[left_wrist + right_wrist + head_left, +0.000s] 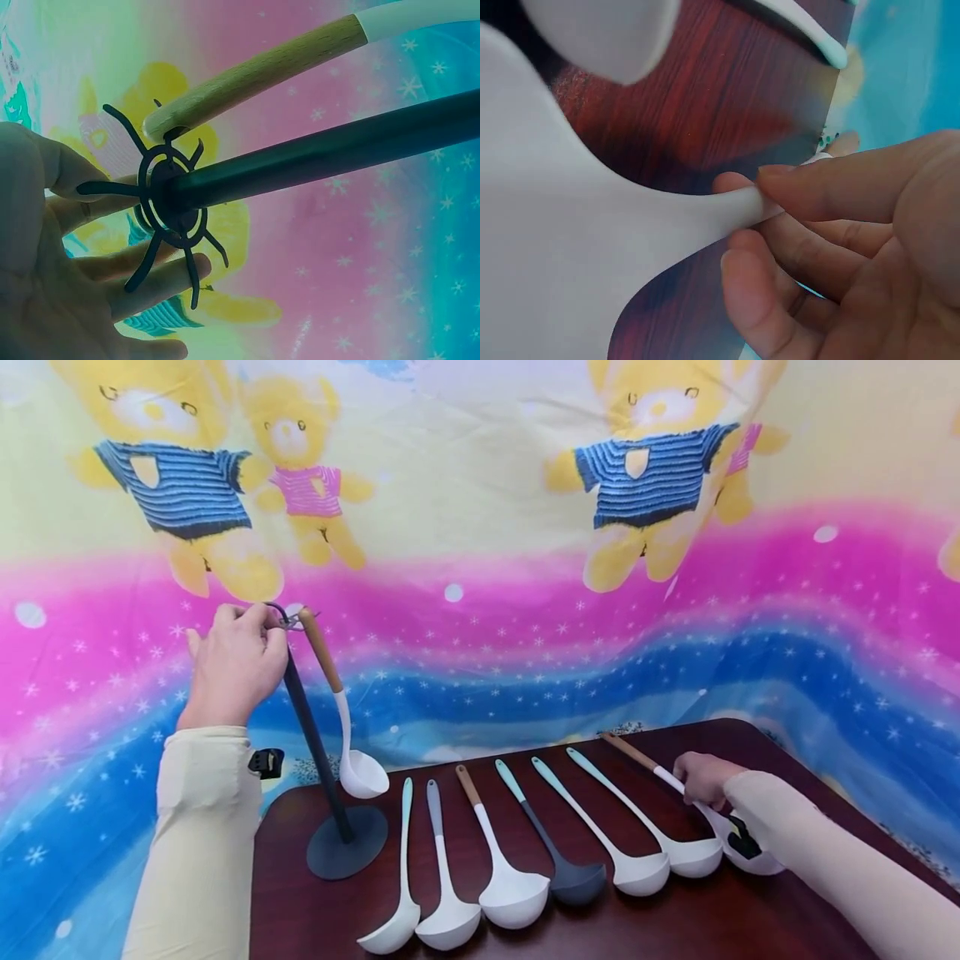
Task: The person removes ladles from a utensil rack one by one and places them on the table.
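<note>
My left hand [236,664] is at the top of a dark ladle stand [309,727]. In the left wrist view, its thumb and index finger pinch one hook [109,188] of the ring, with the other fingers spread behind. From another hook hangs a white ladle with a wooden handle [322,652], bowl down and clear of the table. At the right end of the row, my right hand [705,778] pinches the white neck of another wooden-handled ladle [562,232]. That ladle's bowl is partly hidden by the wrist in the head view.
On the dark red table [300,927] several ladles lie side by side, handles pointing away, including a dark grey ladle [577,881] and a teal-handled white ladle [641,875]. The stand's round base [322,858] sits at the left edge. A bear-print cloth [465,527] hangs behind.
</note>
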The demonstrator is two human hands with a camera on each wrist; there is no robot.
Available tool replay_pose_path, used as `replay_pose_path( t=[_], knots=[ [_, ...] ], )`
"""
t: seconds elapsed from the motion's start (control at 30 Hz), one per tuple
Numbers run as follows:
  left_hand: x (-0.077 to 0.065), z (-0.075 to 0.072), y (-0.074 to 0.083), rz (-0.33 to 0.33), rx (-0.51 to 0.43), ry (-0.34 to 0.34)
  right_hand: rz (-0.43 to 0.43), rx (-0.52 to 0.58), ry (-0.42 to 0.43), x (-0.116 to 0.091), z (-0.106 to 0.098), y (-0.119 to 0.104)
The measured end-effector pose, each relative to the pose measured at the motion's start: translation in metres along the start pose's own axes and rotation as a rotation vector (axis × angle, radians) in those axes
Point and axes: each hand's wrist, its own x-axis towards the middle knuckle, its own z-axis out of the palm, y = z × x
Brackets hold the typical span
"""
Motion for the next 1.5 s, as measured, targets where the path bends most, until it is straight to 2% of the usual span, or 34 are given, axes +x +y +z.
replay_pose_path(
  t=[0.23,0.37,0.47,0.6,0.73,0.9,1.1,1.3,1.5],
  knots=[
    [0.004,0.004,0.005,0.011,0.017,-0.01,-0.009,-0.044,0.007,0.002,0.0,0.012],
    [0.004,0.006,0.004,0.006,0.021,0.007,-0.013,-0.051,0.009,0.002,0.001,0.012],
    [0.003,0.005,0.001,-0.013,0.026,0.016,-0.019,-0.055,0.009,0.005,-0.001,0.006],
    [0.004,0.0,0.0,-0.023,0.023,0.036,-0.045,-0.094,0.059,0.009,-0.01,-0.007],
    [0.004,0.0,0.003,-0.023,0.031,0.027,-0.128,-0.158,0.126,0.007,-0.017,-0.026],
    [0.002,0.004,0.003,-0.023,0.033,0.022,-0.271,-0.219,0.199,0.006,-0.01,-0.066],
    [0.001,0.006,0.002,-0.028,0.052,0.027,-0.389,-0.196,0.198,0.011,0.01,-0.128],
    [0.0,0.008,0.003,-0.037,0.057,0.01,-0.459,-0.079,0.182,0.032,0.038,-0.191],
    [0.001,0.005,0.003,-0.051,0.044,0.018,-0.5,0.117,0.127,0.058,0.06,-0.264]
  ],
)
